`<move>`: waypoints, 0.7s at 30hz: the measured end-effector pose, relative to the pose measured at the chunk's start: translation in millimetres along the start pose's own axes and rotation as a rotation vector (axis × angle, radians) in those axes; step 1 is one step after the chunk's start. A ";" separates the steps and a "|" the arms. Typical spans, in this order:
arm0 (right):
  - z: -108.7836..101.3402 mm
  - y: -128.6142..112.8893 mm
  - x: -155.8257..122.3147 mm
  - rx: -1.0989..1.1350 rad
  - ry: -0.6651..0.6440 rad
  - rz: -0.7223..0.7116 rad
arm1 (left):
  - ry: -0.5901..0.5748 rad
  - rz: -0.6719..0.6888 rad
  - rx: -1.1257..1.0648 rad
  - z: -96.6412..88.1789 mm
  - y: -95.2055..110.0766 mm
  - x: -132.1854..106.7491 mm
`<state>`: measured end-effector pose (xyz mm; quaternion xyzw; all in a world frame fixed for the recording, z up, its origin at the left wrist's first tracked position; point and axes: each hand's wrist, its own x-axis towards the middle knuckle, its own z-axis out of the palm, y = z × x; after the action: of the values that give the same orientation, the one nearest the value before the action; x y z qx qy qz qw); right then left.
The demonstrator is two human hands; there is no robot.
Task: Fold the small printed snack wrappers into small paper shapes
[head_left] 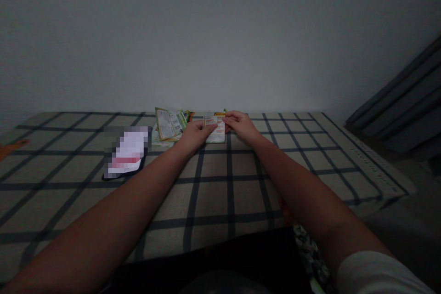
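A small printed packet (217,136), white with red and dark text and a yellow strip at its top, lies across my two hands near the far side of the table. My left hand (195,136) grips its left side, the thumb flat on the front. At the upper right edge, the bent fingers of my right hand (240,124) pinch the packet. Just left of my left hand is a loose pile of similar green and white printed packets (167,125), overlapping each other. Whether they are sealed packets or folded leaflets I cannot tell.
A phone-like dark-edged device (129,151), its lit screen blurred out, lies left of my left forearm. The checked tablecloth (213,193) covers the table, which meets a plain wall (220,46). A dark curtain (406,82) hangs at the right. Something orange (14,148) shows at the far left.
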<state>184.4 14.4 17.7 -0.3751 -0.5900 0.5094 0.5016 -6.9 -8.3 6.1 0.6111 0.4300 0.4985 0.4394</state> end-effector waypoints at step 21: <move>0.0 -2.7 2.2 -0.050 0.082 -0.061 | -0.053 -0.047 -0.206 3.3 -1.8 2.4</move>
<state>184.1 16.0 20.8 -0.3900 -0.5928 0.4631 0.5311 -3.4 -5.9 4.5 0.5656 0.3790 0.5130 0.5227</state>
